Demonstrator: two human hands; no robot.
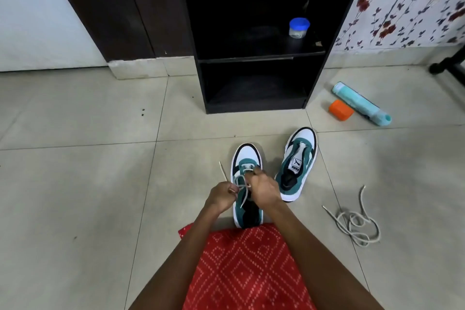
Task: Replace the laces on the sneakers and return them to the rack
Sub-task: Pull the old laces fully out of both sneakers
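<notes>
Two sneakers on the tiles in front of the rack (pixel 254 106), toes toward it. First sneaker (pixel 246 156) facing the rack's front, partly laced; second sneaker (pixel 299 161) just to its right, no lace in it, tongue label showing.

Two laces. Threaded lace (pixel 241 182) running through the first sneaker's front eyelets; loose lace (pixel 357 224) coiled on the floor, farther from the rack and off to the right, apart from both shoes.

Two hands over the first sneaker. Left hand (pixel 221 196) pinching one end of the threaded lace, tip sticking up to the left; right hand (pixel 264 190) curled round the lace at the eyelets.

One jar (pixel 299 28), blue-lidded, on the rack's middle shelf, something pale inside, too small to name. One teal bottle (pixel 359 103) lying on its side right of the rack's base, one orange block (pixel 341 109) just beside it.
</notes>
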